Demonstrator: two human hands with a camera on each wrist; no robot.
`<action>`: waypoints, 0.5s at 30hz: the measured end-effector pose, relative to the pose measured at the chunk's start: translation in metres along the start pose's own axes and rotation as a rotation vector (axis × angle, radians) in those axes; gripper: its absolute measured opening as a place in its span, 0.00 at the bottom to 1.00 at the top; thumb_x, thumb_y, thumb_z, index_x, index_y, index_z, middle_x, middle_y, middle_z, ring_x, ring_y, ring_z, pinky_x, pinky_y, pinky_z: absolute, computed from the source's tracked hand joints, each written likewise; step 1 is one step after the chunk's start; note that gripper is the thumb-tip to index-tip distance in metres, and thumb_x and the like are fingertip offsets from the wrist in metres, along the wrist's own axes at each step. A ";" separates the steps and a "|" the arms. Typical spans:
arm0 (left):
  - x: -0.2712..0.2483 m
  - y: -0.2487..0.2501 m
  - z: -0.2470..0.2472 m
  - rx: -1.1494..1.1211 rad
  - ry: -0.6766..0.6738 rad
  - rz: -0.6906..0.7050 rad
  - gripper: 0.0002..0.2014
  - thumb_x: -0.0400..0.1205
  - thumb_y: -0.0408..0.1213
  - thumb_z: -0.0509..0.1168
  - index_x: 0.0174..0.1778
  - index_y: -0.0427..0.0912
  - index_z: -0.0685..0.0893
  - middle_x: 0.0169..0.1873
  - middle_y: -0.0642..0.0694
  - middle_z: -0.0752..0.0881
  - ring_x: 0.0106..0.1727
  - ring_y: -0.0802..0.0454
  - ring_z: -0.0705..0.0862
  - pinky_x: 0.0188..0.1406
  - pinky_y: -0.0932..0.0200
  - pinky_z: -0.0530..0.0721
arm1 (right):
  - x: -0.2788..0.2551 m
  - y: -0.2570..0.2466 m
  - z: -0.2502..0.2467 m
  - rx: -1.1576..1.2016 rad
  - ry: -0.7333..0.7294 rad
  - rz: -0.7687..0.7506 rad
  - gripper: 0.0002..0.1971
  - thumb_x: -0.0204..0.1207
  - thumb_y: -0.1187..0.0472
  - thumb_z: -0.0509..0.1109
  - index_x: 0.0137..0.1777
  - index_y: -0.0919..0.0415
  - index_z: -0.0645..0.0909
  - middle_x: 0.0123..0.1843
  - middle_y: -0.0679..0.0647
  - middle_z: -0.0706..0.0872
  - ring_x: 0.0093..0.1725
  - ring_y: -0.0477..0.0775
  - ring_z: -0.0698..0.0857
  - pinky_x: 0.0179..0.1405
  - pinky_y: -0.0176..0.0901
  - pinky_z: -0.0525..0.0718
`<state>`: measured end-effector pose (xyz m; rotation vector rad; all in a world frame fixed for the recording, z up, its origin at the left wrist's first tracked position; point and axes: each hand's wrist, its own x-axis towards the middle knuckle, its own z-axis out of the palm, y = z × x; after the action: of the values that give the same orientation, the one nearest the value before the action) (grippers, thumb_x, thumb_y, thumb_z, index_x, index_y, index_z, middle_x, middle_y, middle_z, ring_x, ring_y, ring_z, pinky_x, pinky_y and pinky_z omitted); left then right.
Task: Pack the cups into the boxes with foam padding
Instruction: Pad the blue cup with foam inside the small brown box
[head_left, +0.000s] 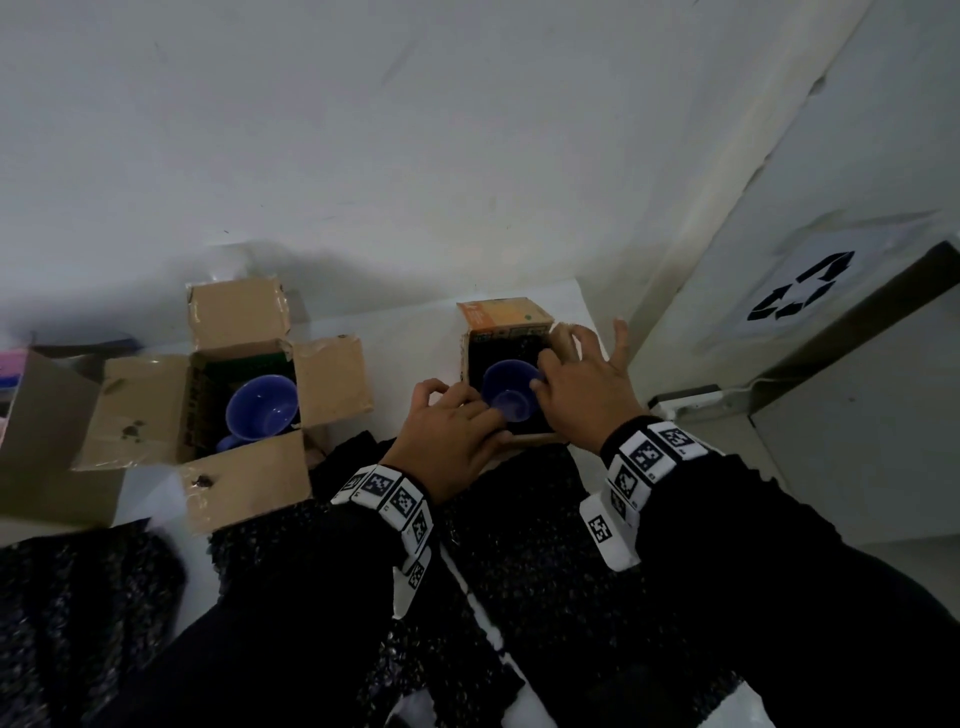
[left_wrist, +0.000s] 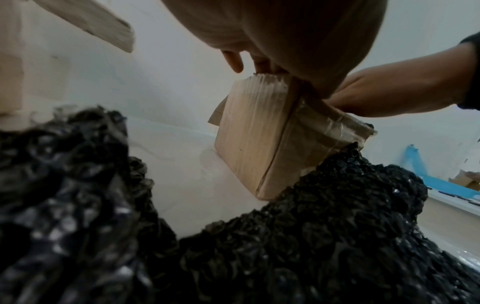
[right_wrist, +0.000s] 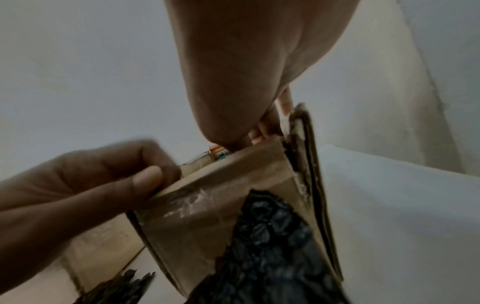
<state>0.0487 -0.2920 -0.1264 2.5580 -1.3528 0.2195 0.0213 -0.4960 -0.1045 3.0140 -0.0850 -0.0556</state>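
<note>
Taking the small box (head_left: 506, 364) as the landmark and going left to right: far to its left an opened carton (head_left: 228, 395) stands on the white desk (head_left: 415, 322) with a blue cup (head_left: 262, 405) already lying in dark padding, its flaps spread. Sheets of black foam padding (head_left: 519, 545) lie on the desk in front of the small box and partly against its near wall.

The left hand (head_left: 447, 431) sits at the box's near-left corner, thumb and fingers curled and pinching the near flap at the rim. Inside the box a second blue cup (head_left: 511, 389) stands mouth-up in black lining. The right hand (head_left: 582, 379) is at the right rim, some fingers dipping in beside the cup, the others spread above the right flap; whether it actually grips the cup or flap I cannot tell.

The step looks like seating this second cup and settling its lining. Next would likely be covering the cup with padding and folding the flaps shut, which calls for keeping the box steady.
</note>
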 end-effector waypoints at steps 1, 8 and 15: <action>0.000 0.000 0.000 0.034 -0.014 0.001 0.16 0.85 0.52 0.53 0.43 0.53 0.83 0.42 0.57 0.86 0.54 0.51 0.81 0.60 0.44 0.69 | 0.000 0.003 0.002 -0.001 -0.005 -0.001 0.15 0.82 0.44 0.57 0.57 0.52 0.77 0.73 0.57 0.77 0.81 0.62 0.60 0.70 0.72 0.24; -0.001 0.004 -0.004 0.171 0.022 0.082 0.18 0.83 0.53 0.55 0.37 0.52 0.87 0.42 0.51 0.81 0.50 0.47 0.80 0.59 0.46 0.67 | -0.029 0.007 0.010 0.131 0.267 -0.156 0.15 0.80 0.43 0.63 0.52 0.53 0.82 0.54 0.52 0.84 0.58 0.59 0.78 0.65 0.62 0.67; -0.005 0.008 -0.008 0.209 0.024 0.121 0.07 0.79 0.48 0.64 0.41 0.52 0.84 0.37 0.54 0.85 0.46 0.49 0.83 0.64 0.46 0.67 | -0.054 0.017 0.023 0.108 0.121 -0.403 0.13 0.69 0.54 0.72 0.54 0.51 0.81 0.49 0.48 0.85 0.55 0.56 0.82 0.71 0.57 0.64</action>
<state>0.0394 -0.2903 -0.1184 2.6303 -1.5528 0.4340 -0.0345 -0.5125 -0.1233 3.0801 0.5463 0.0964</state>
